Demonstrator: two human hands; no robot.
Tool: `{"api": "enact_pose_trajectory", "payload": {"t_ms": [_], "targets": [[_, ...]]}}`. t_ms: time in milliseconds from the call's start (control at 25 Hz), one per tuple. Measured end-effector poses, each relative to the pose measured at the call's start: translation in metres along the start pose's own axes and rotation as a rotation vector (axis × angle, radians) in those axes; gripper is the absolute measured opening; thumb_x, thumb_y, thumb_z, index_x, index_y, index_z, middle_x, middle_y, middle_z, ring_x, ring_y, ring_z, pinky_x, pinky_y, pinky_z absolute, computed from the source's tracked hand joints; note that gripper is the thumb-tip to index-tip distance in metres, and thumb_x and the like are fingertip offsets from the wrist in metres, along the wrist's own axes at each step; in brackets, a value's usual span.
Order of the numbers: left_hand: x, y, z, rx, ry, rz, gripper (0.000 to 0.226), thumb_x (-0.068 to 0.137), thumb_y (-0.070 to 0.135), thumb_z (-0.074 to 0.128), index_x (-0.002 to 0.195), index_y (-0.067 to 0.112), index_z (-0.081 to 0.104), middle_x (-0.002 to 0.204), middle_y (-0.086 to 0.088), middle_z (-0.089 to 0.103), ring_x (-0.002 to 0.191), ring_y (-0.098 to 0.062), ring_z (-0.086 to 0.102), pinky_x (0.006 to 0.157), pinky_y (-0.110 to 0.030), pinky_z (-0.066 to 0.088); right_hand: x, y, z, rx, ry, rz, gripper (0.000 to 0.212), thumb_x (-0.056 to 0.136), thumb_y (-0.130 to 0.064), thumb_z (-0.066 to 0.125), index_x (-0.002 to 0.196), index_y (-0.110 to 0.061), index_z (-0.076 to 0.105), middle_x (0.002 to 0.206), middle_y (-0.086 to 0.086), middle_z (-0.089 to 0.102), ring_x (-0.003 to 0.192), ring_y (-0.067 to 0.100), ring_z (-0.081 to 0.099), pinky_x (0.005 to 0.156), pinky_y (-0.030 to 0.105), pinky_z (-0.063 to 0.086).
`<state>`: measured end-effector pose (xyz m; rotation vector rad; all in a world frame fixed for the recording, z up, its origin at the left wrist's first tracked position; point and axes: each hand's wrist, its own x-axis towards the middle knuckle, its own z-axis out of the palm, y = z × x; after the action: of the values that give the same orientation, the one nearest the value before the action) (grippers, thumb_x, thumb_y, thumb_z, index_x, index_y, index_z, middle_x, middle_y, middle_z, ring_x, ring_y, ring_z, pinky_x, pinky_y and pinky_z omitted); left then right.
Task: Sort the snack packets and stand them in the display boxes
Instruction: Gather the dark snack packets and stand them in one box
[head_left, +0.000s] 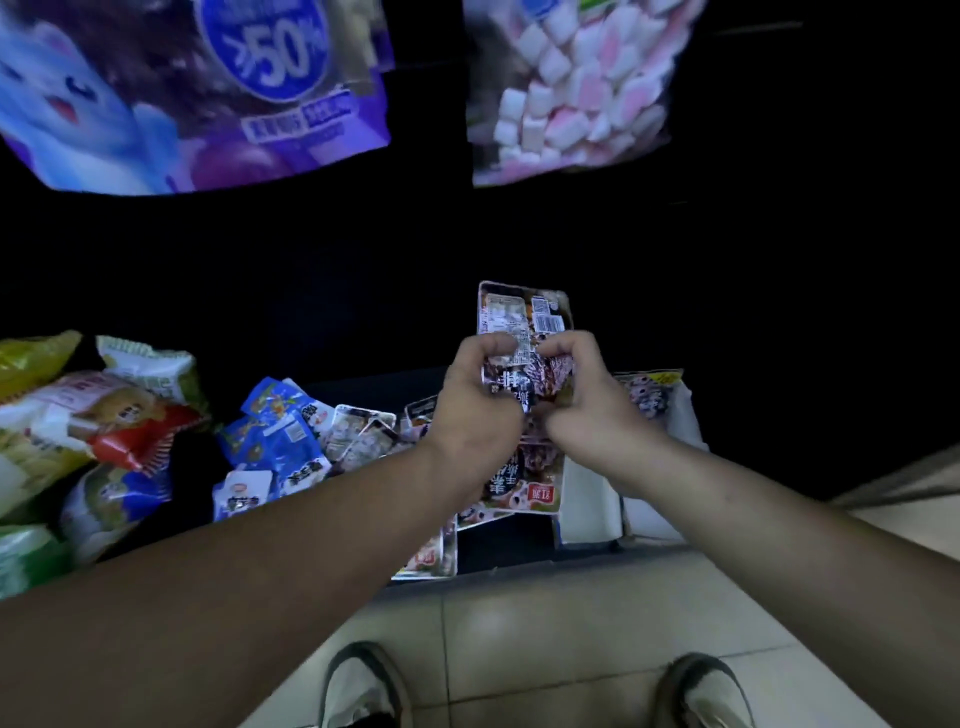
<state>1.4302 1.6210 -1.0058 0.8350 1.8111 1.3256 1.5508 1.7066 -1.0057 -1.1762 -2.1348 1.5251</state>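
Up top, a hanging purple pouch (208, 93) and a marshmallow bag (571, 88). Below, on the dark table (519, 564), big crisp bags (93, 415) heaped at far left, then a loose pile of blue packets (280, 441). At the right, a white display box (592, 499), just under the hands. Left hand (480, 410) and right hand (587, 410) both curled round a small stack of dark snack packets (524, 317), gripped from either side and held upright above the box. Probably squaring up one sorted kind. Next: lowering the stack on edge into the box and keeping it from toppling.
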Motion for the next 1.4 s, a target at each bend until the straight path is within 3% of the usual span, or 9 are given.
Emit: {"api": "enact_pose_trajectory", "payload": {"t_ms": [120,200,280,360,520,680,960,1160,1400], "targets": [[-0.001,-0.001,0.035,0.018,-0.049,0.028,0.048,0.096,-0.009,0.049,0.121,0.032,0.053,0.103,0.014,0.057,0.054,0.004,0.044,0.049,-0.01,0.039,-0.008,0.028,-0.037,0.006,0.115,-0.034,0.048,0.096,0.002,0.058,0.111,-0.043,0.049,0.125,-0.002,0.055,0.092,0.01,0.063,0.075,0.033,0.056],[0.006,-0.001,0.054,0.082,-0.094,0.073,0.044,0.095,-0.009,0.053,0.116,0.029,0.056,0.1,0.007,0.061,0.051,-0.002,0.045,0.046,-0.017,0.041,-0.01,0.046,-0.07,-0.07,0.158,-0.104,0.043,0.093,0.001,0.063,0.102,-0.039,0.052,0.108,-0.01,0.057,0.083,0.002,0.058,0.068,0.023,0.053],[0.015,0.002,0.075,0.192,-0.15,0.179,0.041,0.093,-0.009,0.056,0.11,0.029,0.059,0.099,0.008,0.061,0.07,-0.009,0.057,0.055,-0.014,0.049,-0.014,0.061,-0.101,-0.199,0.207,-0.165,0.041,0.091,0.0,0.066,0.104,-0.036,0.049,0.097,-0.013,0.055,0.079,-0.001,0.056,0.068,0.027,0.05],[0.021,0.005,0.094,0.237,-0.204,0.224,0.043,0.092,-0.011,0.055,0.108,0.03,0.059,0.112,0.01,0.06,0.095,-0.007,0.06,0.071,-0.006,0.051,-0.018,0.073,-0.121,-0.314,0.263,-0.184,0.042,0.091,-0.004,0.067,0.11,-0.035,0.046,0.101,-0.008,0.058,0.086,0.011,0.061,0.072,0.04,0.056],[0.03,-0.006,0.109,0.36,-0.315,0.213,0.042,0.093,-0.011,0.053,0.118,0.022,0.06,0.126,0.007,0.052,0.099,-0.004,0.059,0.071,0.001,0.043,-0.019,0.097,-0.121,-0.395,0.304,-0.179,0.039,0.09,-0.005,0.069,0.111,-0.029,0.047,0.112,-0.004,0.049,0.093,0.015,0.053,0.079,0.042,0.054],[0.04,-0.027,0.103,0.507,-0.332,0.274,0.046,0.09,-0.009,0.051,0.122,0.022,0.063,0.127,0.008,0.05,0.124,-0.012,0.051,0.1,-0.014,0.04,-0.012,0.125,-0.1,-0.493,0.314,-0.16,0.033,0.093,-0.014,0.07,0.107,-0.027,0.044,0.112,-0.003,0.047,0.091,0.019,0.052,0.074,0.045,0.052],[0.037,-0.045,0.103,0.709,-0.436,0.411,0.065,0.087,-0.001,0.055,0.145,0.029,0.051,0.15,0.01,0.042,0.14,-0.014,0.04,0.11,-0.028,0.04,-0.011,0.152,-0.107,-0.799,0.361,-0.224,0.022,0.092,-0.017,0.068,0.1,-0.021,0.048,0.107,0.002,0.045,0.094,0.027,0.052,0.057,0.039,0.049],[0.036,-0.057,0.1,0.776,-0.484,0.227,0.057,0.092,0.008,0.06,0.144,0.032,0.052,0.169,0.011,0.003,0.155,-0.013,0.006,0.123,-0.032,0.024,-0.024,0.171,-0.107,-0.84,0.144,-0.057,0.036,0.097,-0.029,0.065,0.132,-0.026,0.058,0.145,0.005,0.039,0.121,0.03,0.053,0.076,0.038,0.055],[0.029,-0.047,0.102,0.734,-0.422,0.197,0.047,0.094,0.008,0.059,0.135,0.031,0.057,0.169,0.008,0.01,0.153,-0.02,0.022,0.113,-0.031,0.034,-0.033,0.148,-0.108,-0.799,0.108,-0.064,0.03,0.095,-0.037,0.062,0.124,-0.029,0.065,0.114,-0.003,0.053,0.11,0.02,0.057,0.082,0.036,0.054]]}}
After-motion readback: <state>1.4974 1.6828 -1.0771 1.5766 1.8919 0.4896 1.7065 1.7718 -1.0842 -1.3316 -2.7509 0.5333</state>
